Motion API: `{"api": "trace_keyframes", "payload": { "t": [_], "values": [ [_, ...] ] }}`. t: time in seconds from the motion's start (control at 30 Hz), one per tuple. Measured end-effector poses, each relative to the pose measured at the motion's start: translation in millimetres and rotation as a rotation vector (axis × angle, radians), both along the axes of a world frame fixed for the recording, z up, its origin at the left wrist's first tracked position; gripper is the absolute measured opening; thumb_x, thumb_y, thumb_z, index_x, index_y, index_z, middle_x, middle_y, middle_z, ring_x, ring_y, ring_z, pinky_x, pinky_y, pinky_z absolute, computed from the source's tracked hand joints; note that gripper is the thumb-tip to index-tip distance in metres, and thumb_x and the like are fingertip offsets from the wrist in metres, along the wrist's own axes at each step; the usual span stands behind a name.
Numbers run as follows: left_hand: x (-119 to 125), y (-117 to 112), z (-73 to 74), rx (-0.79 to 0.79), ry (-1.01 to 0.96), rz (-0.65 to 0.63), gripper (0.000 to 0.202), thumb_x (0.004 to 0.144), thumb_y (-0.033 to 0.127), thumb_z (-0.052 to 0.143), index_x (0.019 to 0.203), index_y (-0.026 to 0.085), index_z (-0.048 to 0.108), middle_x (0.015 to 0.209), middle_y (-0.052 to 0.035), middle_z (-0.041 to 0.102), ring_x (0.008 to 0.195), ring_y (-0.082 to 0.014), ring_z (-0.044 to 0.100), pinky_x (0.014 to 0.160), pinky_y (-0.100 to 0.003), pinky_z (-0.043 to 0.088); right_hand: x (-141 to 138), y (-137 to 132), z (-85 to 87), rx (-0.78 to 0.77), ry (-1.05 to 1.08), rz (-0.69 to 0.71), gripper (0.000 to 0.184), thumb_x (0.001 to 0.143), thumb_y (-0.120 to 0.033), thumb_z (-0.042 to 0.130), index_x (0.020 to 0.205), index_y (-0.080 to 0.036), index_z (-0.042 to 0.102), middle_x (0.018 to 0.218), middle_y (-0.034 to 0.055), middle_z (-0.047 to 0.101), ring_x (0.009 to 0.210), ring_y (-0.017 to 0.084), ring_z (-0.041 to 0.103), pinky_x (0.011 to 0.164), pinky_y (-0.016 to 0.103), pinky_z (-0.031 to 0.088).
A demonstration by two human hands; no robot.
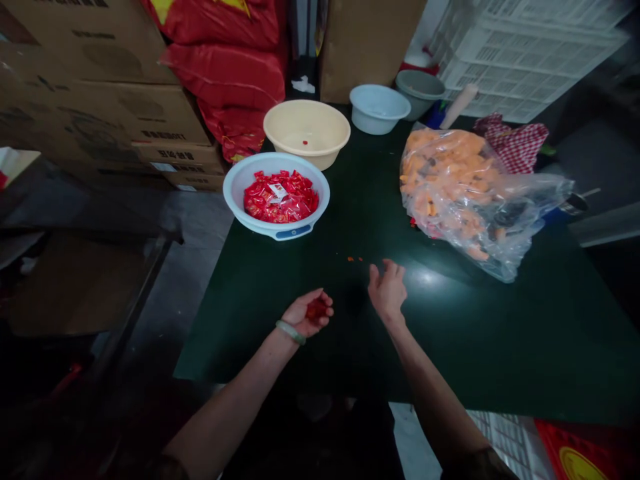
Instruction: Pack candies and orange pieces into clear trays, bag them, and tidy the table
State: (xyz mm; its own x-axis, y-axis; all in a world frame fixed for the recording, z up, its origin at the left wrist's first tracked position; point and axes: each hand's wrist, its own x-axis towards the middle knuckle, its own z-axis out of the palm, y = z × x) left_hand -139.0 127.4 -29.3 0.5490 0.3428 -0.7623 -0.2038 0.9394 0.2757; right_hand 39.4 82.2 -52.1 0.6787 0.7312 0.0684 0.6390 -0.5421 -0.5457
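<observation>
Blue packet-filled basin (236, 190) and clear bag (475, 190) flank orange crumbs (351, 259); left fingers (328, 312) cup red pieces (316, 309), right fingers (374, 272) hang parted.

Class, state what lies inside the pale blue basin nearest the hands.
The basin holds heaped red packets, with a white piece on top; these cover its floor and hide anything lower.

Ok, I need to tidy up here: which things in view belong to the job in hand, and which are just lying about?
Likely the job's:
something red cupped in the left hand
red packets in the handled basin
perhaps the bag of orange pieces

Probably just lying about:
small blue bowl
checked cloth
cardboard boxes
white crates
</observation>
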Motion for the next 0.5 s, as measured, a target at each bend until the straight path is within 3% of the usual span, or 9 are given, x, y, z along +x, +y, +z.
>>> {"api": "trace_keyframes", "payload": {
  "t": [0.07, 0.13, 0.2, 0.33, 0.4, 0.5],
  "values": [
    [1, -27, 8.4, -0.108, -0.033, 0.022, 0.022, 0.086, 0.024, 0.049, 0.068, 0.013, 0.050, 0.064, -0.0022, 0.053, 0.048, -0.0089, 0.050, 0.037, -0.016, 0.027, 16, 14, -21.6, -0.229, -0.056, -0.128, 0.056, 0.087, -0.055, 0.044, 0.122, -0.010, 0.046, 0.111, 0.0192, 0.050, 0.093, 0.031, 0.058, 0.074, 0.042, 0.047],
    [4, -63, 12.8, -0.169, -0.064, -0.011, 0.021, 0.083, 0.025, 0.054, 0.067, 0.012, 0.051, 0.063, -0.0024, 0.053, 0.046, -0.0093, 0.050, 0.035, -0.016, 0.025, 18, 35, -37.9, -0.256, -0.145, -0.033, 0.065, 0.083, -0.064, 0.044, 0.120, -0.011, 0.046, 0.110, 0.0189, 0.049, 0.095, 0.033, 0.057, 0.074, 0.043, 0.047],
    [9, -102, 12.0, -0.191, -0.099, -0.049, 0.021, 0.077, 0.028, 0.063, 0.067, 0.012, 0.053, 0.062, -0.0020, 0.054, 0.046, -0.0097, 0.050, 0.034, -0.016, 0.023, 14, 56, -46.8, -0.186, -0.234, 0.127, 0.061, 0.084, -0.065, 0.041, 0.117, -0.013, 0.048, 0.110, 0.0180, 0.048, 0.096, 0.032, 0.057, 0.074, 0.042, 0.047],
    [20, -170, -3.2, -0.116, -0.150, -0.146, 0.030, 0.064, 0.036, 0.076, 0.067, 0.013, 0.056, 0.063, -0.0009, 0.054, 0.045, -0.0096, 0.049, 0.032, -0.017, 0.020, 22, 77, -50.9, -0.162, -0.217, 0.356, 0.029, 0.094, -0.031, 0.037, 0.114, -0.015, 0.050, 0.113, 0.0159, 0.050, 0.088, 0.024, 0.061, 0.070, 0.035, 0.050],
    [29, -197, -18.6, -0.078, -0.140, -0.235, 0.031, 0.067, 0.039, 0.075, 0.068, 0.013, 0.058, 0.064, -0.0013, 0.055, 0.045, -0.0098, 0.049, 0.032, -0.017, 0.021, 35, 69, -50.6, -0.119, -0.204, 0.420, 0.026, 0.092, -0.014, 0.034, 0.112, -0.012, 0.051, 0.110, 0.0145, 0.054, 0.090, 0.022, 0.062, 0.072, 0.034, 0.050],
    [49, -229, -51.9, -0.100, -0.093, -0.335, 0.030, 0.067, 0.038, 0.075, 0.070, 0.014, 0.057, 0.063, -0.0011, 0.054, 0.048, -0.0106, 0.051, 0.034, -0.017, 0.025, 52, 36, -49.8, -0.035, -0.216, 0.410, 0.026, 0.091, -0.007, 0.032, 0.108, -0.007, 0.052, 0.107, 0.0121, 0.057, 0.097, 0.022, 0.060, 0.075, 0.034, 0.050]
  ]
}}
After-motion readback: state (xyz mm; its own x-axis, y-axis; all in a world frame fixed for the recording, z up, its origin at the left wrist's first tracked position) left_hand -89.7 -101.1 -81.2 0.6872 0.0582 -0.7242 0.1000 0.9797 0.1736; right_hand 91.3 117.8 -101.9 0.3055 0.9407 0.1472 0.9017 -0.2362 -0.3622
